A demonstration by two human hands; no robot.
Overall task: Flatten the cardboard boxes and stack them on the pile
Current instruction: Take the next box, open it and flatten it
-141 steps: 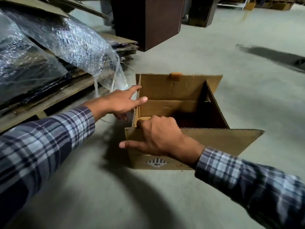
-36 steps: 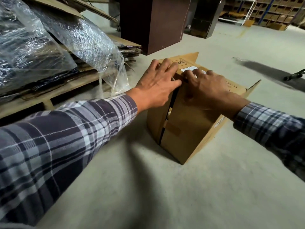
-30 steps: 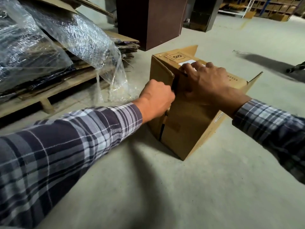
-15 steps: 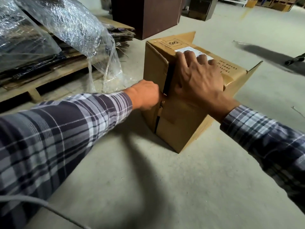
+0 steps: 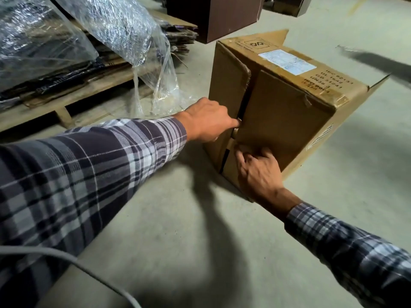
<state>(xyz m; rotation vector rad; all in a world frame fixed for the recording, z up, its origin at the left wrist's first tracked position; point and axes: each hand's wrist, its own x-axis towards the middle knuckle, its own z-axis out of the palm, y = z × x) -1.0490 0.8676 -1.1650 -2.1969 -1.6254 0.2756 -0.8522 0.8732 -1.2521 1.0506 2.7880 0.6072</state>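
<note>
A brown cardboard box point(image 5: 287, 112) lies on its side on the concrete floor, its taped bottom facing me and a white label on its upper face. The two bottom flaps are parted along a dark slit down the middle. My left hand point(image 5: 209, 122) is curled at that slit, its fingertips hooked behind the left flap's edge. My right hand point(image 5: 258, 172) is low on the box, its fingers curled on the lower edge of the right flap. The pile of flattened cardboard point(image 5: 66, 70) lies on a wooden pallet at the left, partly under clear plastic wrap.
Loose plastic wrap point(image 5: 153, 70) hangs from the pallet point(image 5: 44, 110) down to the floor just left of the box. A dark brown cabinet point(image 5: 213, 16) stands behind the box. Open concrete floor spreads to the right and toward me.
The box was turned from open-side-up onto its side. My right hand has dropped from the top face to the lower flap edge. My left hand stays at the slit, and the flaps have parted.
</note>
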